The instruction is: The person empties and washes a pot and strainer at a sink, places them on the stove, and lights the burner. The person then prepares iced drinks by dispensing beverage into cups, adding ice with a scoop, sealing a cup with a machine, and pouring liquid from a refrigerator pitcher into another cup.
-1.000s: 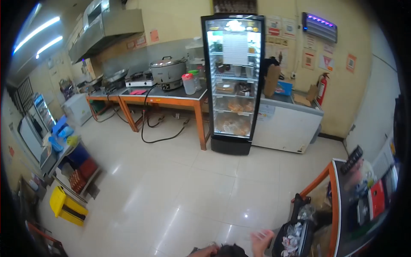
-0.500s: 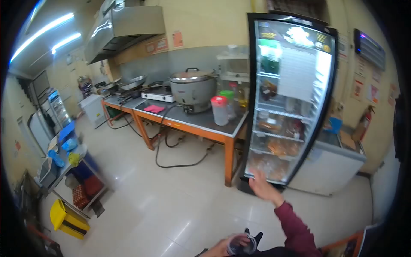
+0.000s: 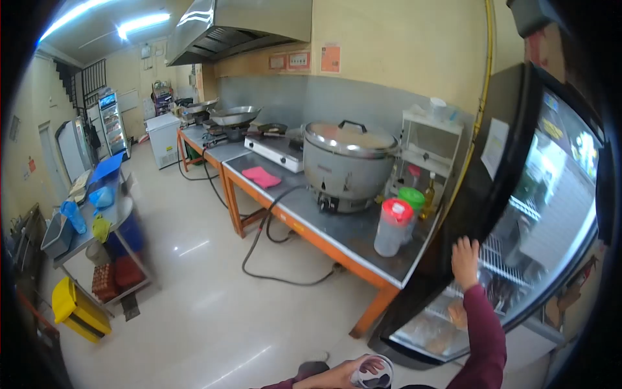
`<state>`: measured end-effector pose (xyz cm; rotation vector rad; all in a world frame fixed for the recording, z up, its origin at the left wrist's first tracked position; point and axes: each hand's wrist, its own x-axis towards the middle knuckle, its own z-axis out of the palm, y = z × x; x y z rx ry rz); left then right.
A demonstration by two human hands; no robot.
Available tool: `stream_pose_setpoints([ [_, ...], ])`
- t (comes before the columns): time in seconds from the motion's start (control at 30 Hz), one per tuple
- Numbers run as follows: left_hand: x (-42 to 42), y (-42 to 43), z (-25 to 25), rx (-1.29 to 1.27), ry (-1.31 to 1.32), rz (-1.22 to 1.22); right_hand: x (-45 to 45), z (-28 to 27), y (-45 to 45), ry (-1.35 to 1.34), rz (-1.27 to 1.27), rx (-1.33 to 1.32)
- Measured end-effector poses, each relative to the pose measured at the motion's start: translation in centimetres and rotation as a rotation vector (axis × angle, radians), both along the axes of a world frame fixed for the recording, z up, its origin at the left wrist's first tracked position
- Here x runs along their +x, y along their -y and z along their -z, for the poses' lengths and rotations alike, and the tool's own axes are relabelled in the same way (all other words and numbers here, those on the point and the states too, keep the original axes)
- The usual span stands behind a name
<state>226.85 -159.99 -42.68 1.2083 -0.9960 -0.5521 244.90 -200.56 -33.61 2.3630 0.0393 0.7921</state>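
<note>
Low in the view, my left hand (image 3: pixel 348 374) is closed around a clear cup (image 3: pixel 374 376), seen from above through its round rim. My right hand (image 3: pixel 465 262) reaches to the black-framed glass-door fridge (image 3: pixel 499 207). Its fingers are stretched out against the left edge of the door frame, and whether they grip it is not clear. Behind the glass, wire shelves hold bagged food (image 3: pixel 434 334), blurred by reflections.
Left of the fridge, an orange-legged table (image 3: pixel 343 249) carries a large rice cooker (image 3: pixel 350 165), lidded jugs (image 3: pixel 392 230), a stove (image 3: pixel 275 152) and a pink cloth (image 3: pixel 261 176). A black hose (image 3: pixel 288 282) hangs below it. A yellow bin (image 3: pixel 81 311) stands at left.
My view has turned left and come closer to the table and fridge. My right hand has gone from in front of the fridge's lower part to its door edge. The cup stays in my left hand.
</note>
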Motion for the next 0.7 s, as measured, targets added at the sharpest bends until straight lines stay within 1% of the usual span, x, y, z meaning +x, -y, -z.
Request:
stream_pose_setpoints([
  [0.03,2.3,0.2,-3.0,0.02,0.047,0.017,0.1,0.2,-0.5,-0.071,0.121,0.069],
  [0.1,8.1,1.2,-6.0,-0.102,0.113,0.157,-0.4,0.0,-2.3,0.049,0.137,0.021],
  [0.13,10.5,1.7,-6.7,-0.157,0.15,0.229,-0.8,-0.3,-3.2,0.03,0.186,0.047],
  [0.17,12.5,2.5,-6.5,-0.142,0.128,0.27,-1.2,-0.2,-3.9,0.018,0.237,0.075],
  [0.2,14.7,2.7,-7.7,-0.066,0.134,0.302,-2.3,0.2,-4.5,0.044,0.232,0.098],
  [0.23,16.6,2.9,-9.5,0.01,0.134,0.335,-3.4,-0.4,-6.4,0.031,0.24,0.271],
  [0.27,18.1,3.2,-10.3,0.088,0.13,0.371,-5.1,-1.7,-8.5,0.0,0.282,0.332],
  [0.3,19.3,4.4,-9.8,0.014,0.187,0.349,-6.7,-2.6,-11.0,-0.022,0.412,0.339],
  [0.33,20.5,5.6,-8.9,-0.034,0.226,0.348,-8.1,-4.0,-13.3,-0.062,0.433,0.546],
  [0.37,21.4,7.0,-7.8,-0.086,0.263,0.346,-10.1,-4.6,-14.5,-0.088,0.5,0.829],
  [0.4,22.2,8.0,-7.1,-0.142,0.301,0.342,-12.0,-3.8,-15.0,0.23,0.381,0.829],
  [0.47,23.4,9.0,-6.3,-0.093,0.194,0.403,-14.7,-0.4,-14.0,0.702,0.235,0.825],
  [0.53,23.7,10.8,-5.1,-0.022,0.087,0.519,-19.0,4.8,-9.2,1.059,0.258,0.81],
  [0.57,24.2,11.5,-5.6,0.026,0.121,0.546,-22.4,7.3,-7.9,1.246,0.284,0.765],
  [0.63,24.5,12.7,-6.0,0.077,0.06,0.641,-21.3,2.0,-12.8,1.647,0.531,0.789],
  [0.7,24.7,14.2,-5.7,0.113,0.045,0.722,-27.1,5.2,-12.7,1.497,0.676,0.427],
])
